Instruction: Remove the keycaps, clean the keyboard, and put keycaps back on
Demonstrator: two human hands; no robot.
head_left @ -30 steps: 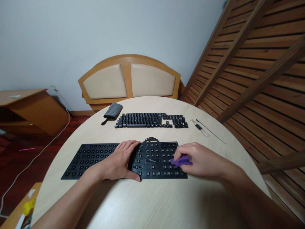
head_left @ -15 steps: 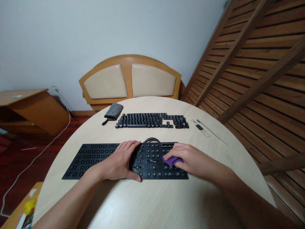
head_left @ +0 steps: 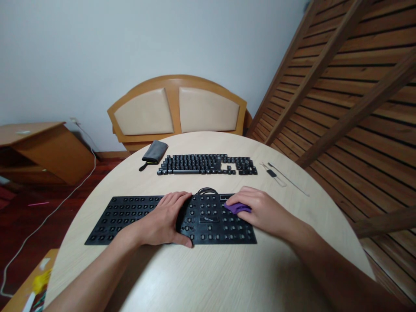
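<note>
A black keyboard base [head_left: 130, 214] with its keycaps off lies across the round table, its cable looped at the back edge. My left hand [head_left: 164, 221] lies on its middle, fingers flat on top and thumb hooked over the near edge. My right hand [head_left: 256, 210] presses a small purple cloth [head_left: 237, 208] against the upper right part of the base, fingers closed over it. The removed black keycaps [head_left: 206, 164] sit in keyboard layout farther back on the table.
A folded grey pouch [head_left: 155, 152] lies left of the keycaps. Thin metal tools [head_left: 276, 175] lie to their right. A wooden headboard [head_left: 177, 108] stands behind the light wood table [head_left: 208, 277]; slatted wood panels [head_left: 351, 108] lean at the right. A white cable [head_left: 48, 212] runs over the floor.
My right hand with the purple cloth has slid left and then up toward the back edge of the keyboard base. My left hand has stayed in place.
</note>
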